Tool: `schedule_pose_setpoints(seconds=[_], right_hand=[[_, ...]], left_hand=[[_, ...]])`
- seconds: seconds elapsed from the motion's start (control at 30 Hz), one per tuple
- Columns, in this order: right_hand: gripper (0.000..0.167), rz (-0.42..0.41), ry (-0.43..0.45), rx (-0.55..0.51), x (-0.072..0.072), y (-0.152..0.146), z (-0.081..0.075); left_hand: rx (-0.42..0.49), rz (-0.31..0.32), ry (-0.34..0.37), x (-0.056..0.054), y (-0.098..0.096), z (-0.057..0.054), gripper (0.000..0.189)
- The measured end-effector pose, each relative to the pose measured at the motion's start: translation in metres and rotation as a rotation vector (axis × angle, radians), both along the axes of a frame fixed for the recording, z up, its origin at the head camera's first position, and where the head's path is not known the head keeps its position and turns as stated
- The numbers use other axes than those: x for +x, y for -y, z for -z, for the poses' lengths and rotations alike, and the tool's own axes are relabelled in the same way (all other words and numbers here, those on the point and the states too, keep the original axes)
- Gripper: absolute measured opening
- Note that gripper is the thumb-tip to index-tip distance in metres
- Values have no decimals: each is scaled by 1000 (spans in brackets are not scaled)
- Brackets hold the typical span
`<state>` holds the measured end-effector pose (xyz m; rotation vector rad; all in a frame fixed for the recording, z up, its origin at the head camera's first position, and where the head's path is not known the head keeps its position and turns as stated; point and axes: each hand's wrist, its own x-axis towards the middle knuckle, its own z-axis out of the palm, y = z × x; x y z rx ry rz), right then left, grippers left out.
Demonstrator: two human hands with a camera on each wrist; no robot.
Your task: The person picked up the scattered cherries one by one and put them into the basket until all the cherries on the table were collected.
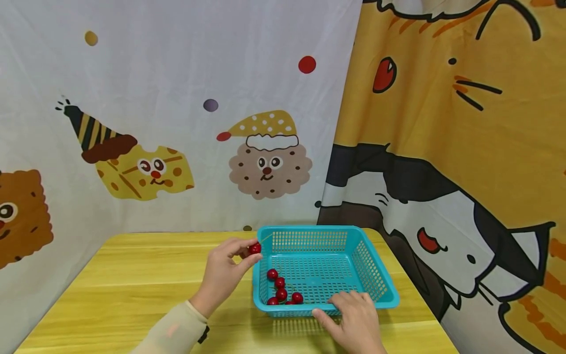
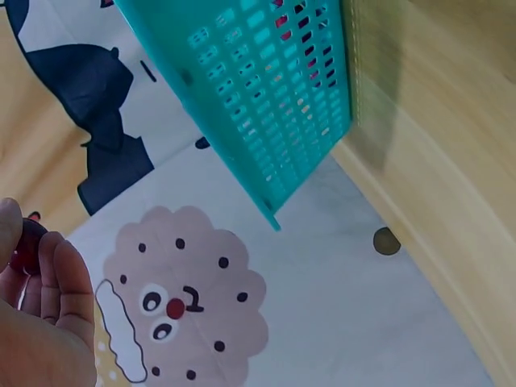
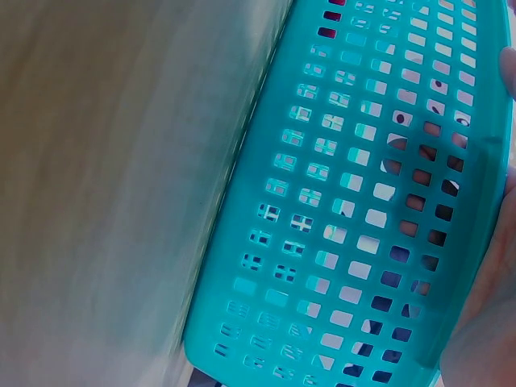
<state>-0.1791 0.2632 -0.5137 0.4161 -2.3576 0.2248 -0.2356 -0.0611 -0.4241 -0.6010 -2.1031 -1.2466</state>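
My left hand (image 1: pixel 225 268) pinches a dark red cherry (image 1: pixel 255 248) between thumb and fingers, held at the left rim of a turquoise plastic basket (image 1: pixel 327 310). The cherry's thin stem points up and right over the basket. In the left wrist view the same cherry (image 2: pixel 29 246) shows between the fingertips. My right hand (image 1: pixel 353 317) grips the basket's near rim, fingers over the inside and thumb on the outer side. Several red cherries (image 1: pixel 280 282) lie inside along the basket's left and near-left part, some partly hidden by the near wall.
The basket stands on a yellow wood-grain table (image 1: pixel 155 275), toward its right side. Behind the table hangs a white curtain (image 1: pixel 168 73) with cartoon prints, and a cat-print cloth (image 1: pixel 411 123) hangs at the right.
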Motion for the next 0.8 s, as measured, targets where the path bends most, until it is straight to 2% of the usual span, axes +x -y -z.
schedule_pose_setpoints(seconds=[0.13, 0.23, 0.47, 0.63, 0.8], right_hand=[[35, -4, -4, 0, -1, 0, 0], [35, -7, -12, 4, -1, -1, 1], [36, -5, -14, 10, -3, -1, 1], [38, -9, -19, 11, -2, 1, -1], [40, -7, -22, 10, -2, 1, -1]], left_hand=[[-24, 34, 8, -3, -9, -1, 38], [-66, 62, 51, -5, -17, -3, 37], [-272, 208, 222, -10, -34, -7, 33], [-411, 253, 267, -14, -44, -4, 32], [-458, 295, 301, -21, -50, 1, 29]])
